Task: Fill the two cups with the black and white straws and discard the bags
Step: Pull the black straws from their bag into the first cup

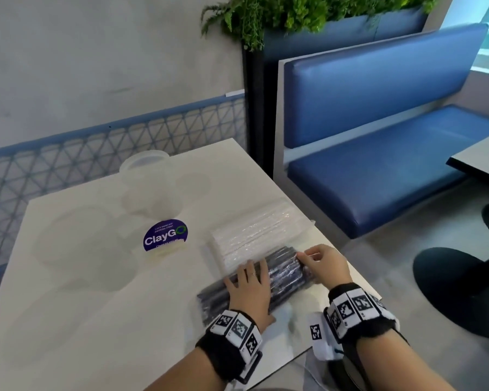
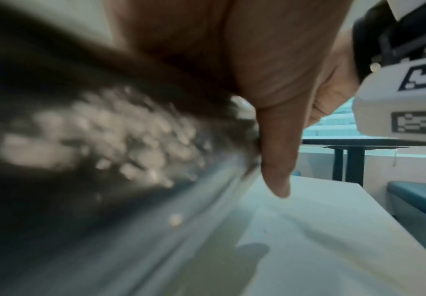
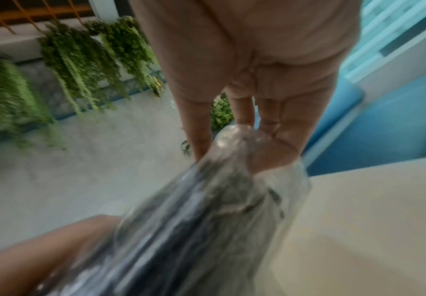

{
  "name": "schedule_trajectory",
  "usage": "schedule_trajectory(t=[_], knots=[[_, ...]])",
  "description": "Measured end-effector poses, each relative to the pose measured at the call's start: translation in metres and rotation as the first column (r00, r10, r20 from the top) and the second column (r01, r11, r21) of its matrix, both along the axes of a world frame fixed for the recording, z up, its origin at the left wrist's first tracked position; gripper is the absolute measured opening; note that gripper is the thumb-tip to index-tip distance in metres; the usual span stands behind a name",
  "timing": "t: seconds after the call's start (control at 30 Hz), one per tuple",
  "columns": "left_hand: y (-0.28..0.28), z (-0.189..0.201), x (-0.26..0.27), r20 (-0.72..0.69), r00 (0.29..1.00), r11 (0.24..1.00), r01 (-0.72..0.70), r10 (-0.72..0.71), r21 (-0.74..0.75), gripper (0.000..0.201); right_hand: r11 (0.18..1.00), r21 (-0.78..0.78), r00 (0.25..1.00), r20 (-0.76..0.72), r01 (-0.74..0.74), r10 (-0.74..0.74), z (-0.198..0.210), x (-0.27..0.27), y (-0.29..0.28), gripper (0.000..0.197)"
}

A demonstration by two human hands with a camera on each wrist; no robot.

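Note:
A clear bag of black straws [image 1: 283, 275] lies on the white table [image 1: 82, 320] near its right edge. My left hand [image 1: 247, 277] rests flat on top of the bag's middle, fingers spread and fairly straight. In the left wrist view the thumb [image 2: 275, 160] points down beside the bag [image 2: 105, 140]. My right hand [image 1: 315, 256] pinches the loose plastic at the bag's far end [image 3: 234, 138]. A bag of white straws [image 1: 254, 234] lies just behind it. Two translucent cups [image 1: 146, 165] [image 1: 153, 203] stand close together at the table's back.
A round blue ClayGo sticker [image 1: 164, 235] sits on the table in front of the cups. A blue bench [image 1: 378, 153] stands beyond the table's right edge, with another table [image 1: 483, 156] further right. A mesh railing [image 1: 68, 165] runs along the left side.

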State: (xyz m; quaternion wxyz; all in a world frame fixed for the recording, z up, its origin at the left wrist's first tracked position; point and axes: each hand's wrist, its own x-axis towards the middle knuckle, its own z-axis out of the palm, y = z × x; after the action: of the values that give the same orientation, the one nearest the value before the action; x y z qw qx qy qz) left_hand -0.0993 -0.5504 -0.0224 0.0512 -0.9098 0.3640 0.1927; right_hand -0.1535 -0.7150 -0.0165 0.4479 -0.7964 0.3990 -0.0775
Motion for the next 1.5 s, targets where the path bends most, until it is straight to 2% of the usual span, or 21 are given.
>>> schedule_trajectory(t=[0.1,0.17,0.27,0.33,0.47,0.53,0.6,0.7,0.8,0.9,0.97,1.03,1.1,1.17,1.27,1.37,1.5], knots=[[0.017,0.008,0.012,0.008,0.998,0.986,-0.053,0.055,-0.158,0.101,0.99,-0.025,0.989,0.052,-0.141,0.142,0.024,0.016,0.019,0.016],[0.034,0.018,0.028,-0.057,0.991,0.941,-0.13,0.118,-0.312,0.093,0.982,-0.027,0.964,0.187,-0.187,0.188,0.042,0.027,0.032,0.013],[0.064,0.04,0.05,-0.224,0.958,0.806,-0.275,0.181,-0.524,0.079,0.981,0.008,0.875,0.454,-0.192,0.168,0.066,0.045,0.056,0.015],[0.084,0.054,0.061,-0.34,0.924,0.702,-0.358,0.174,-0.615,0.073,0.969,-0.002,0.811,0.546,-0.248,0.209,0.074,0.056,0.072,0.022],[0.126,0.068,0.079,-0.507,0.856,0.592,-0.464,0.107,-0.659,0.069,0.867,0.058,0.709,0.604,-0.495,0.364,0.074,0.076,0.105,0.057],[0.147,0.069,0.083,-0.566,0.82,0.542,-0.515,0.084,-0.665,0.068,0.823,0.061,0.68,0.599,-0.565,0.423,0.072,0.085,0.119,0.07],[0.168,0.068,0.086,-0.634,0.771,0.452,-0.589,0.066,-0.67,0.07,0.787,0.063,0.661,0.587,-0.614,0.468,0.071,0.095,0.133,0.077],[0.197,0.07,0.091,-0.683,0.727,0.36,-0.658,0.072,-0.662,0.072,0.719,0.152,0.619,0.646,-0.679,0.448,0.069,0.109,0.158,0.07],[0.217,0.072,0.1,-0.657,0.741,0.315,-0.663,0.14,-0.68,0.073,0.761,0.074,0.616,0.639,-0.645,0.46,0.071,0.123,0.189,0.062],[0.236,0.069,0.107,-0.661,0.715,0.164,-0.697,0.228,-0.698,0.07,0.781,-0.031,0.594,0.631,-0.624,0.499,0.078,0.138,0.222,0.059],[0.25,0.065,0.111,-0.666,0.693,0.082,-0.707,0.277,-0.702,0.071,0.788,-0.1,0.581,0.621,-0.607,0.526,0.083,0.146,0.242,0.069],[0.263,0.062,0.117,-0.649,0.692,0.052,-0.696,0.315,-0.716,0.071,0.826,-0.149,0.616,0.598,-0.543,0.513,0.081,0.154,0.26,0.08],[0.274,0.061,0.121,-0.642,0.693,0.047,-0.691,0.328,-0.721,0.071,0.871,-0.112,0.673,0.59,-0.478,0.445,0.077,0.159,0.274,0.08],[0.283,0.059,0.125,-0.64,0.692,0.058,-0.693,0.334,-0.719,0.062,0.888,-0.024,0.705,0.598,-0.459,0.381,0.075,0.163,0.283,0.073],[0.292,0.055,0.129,-0.651,0.68,0.06,-0.706,0.338,-0.706,0.048,0.888,0.101,0.709,0.644,-0.45,0.286,0.074,0.166,0.289,0.058],[0.296,0.05,0.131,-0.66,0.675,0.07,-0.715,0.33,-0.696,0.047,0.88,0.201,0.733,0.647,-0.43,0.21,0.069,0.169,0.287,0.046],[0.294,0.047,0.133,-0.667,0.669,0.067,-0.721,0.329,-0.69,0.047,0.861,0.227,0.749,0.621,-0.454,0.231,0.073,0.171,0.279,0.037]])
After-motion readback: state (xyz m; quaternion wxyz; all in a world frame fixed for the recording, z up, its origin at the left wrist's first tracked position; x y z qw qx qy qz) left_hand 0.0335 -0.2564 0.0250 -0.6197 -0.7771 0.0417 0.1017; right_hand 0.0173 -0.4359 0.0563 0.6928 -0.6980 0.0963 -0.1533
